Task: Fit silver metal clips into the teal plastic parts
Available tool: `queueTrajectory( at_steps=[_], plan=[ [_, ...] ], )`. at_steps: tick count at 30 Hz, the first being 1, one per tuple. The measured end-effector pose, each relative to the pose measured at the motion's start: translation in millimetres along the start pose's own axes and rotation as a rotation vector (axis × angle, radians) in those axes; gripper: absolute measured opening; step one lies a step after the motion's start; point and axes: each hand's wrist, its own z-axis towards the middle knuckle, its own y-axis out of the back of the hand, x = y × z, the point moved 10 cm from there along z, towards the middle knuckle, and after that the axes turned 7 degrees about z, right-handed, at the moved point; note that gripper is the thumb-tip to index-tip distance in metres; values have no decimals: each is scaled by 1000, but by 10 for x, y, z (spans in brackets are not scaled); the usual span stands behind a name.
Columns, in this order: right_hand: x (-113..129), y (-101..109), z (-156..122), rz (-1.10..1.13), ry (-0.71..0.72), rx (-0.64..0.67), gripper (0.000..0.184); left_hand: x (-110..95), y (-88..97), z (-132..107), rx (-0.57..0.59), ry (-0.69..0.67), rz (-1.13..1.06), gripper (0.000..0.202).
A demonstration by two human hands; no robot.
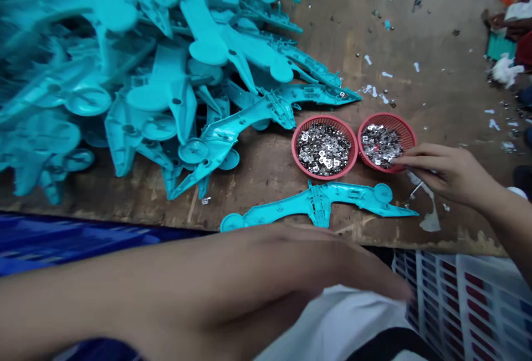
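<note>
Metal bits [323, 150] fill two small red baskets, the left basket [294, 148] and the right basket [409, 131], on a wooden table [449, 29]. Just right of the right basket, the right hand [449, 175] reaches in, its fingertips [401, 157] curled close together at the rim among the bits, with no clear hold on any. Below the baskets, the left hand [353, 272] is too blurred to show its grip, near a teal plastic part [320, 200]; more teal parts [124, 89] heap left of the baskets.

Worn wooden workbench [432, 34]; white plastic crate [461, 305]; blue sheet [83, 239]
</note>
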Motion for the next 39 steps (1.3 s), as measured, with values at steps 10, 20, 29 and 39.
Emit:
queueTrajectory(
  at_steps=[10, 20, 29, 39],
  plan=[
    [325, -376, -18, 317, -250, 21, 22, 135, -660, 215, -31, -74, 242, 69],
    [129, -549, -32, 221, -265, 97, 28, 240, -764, 241, 20, -140, 253, 69],
    [261, -712, -36, 230, -214, 124, 29, 253, -836, 253, 99, -130, 203, 85],
    [236, -755, -31, 235, -209, 101, 29, 226, -734, 265, 21, -129, 228, 70]
  ],
)
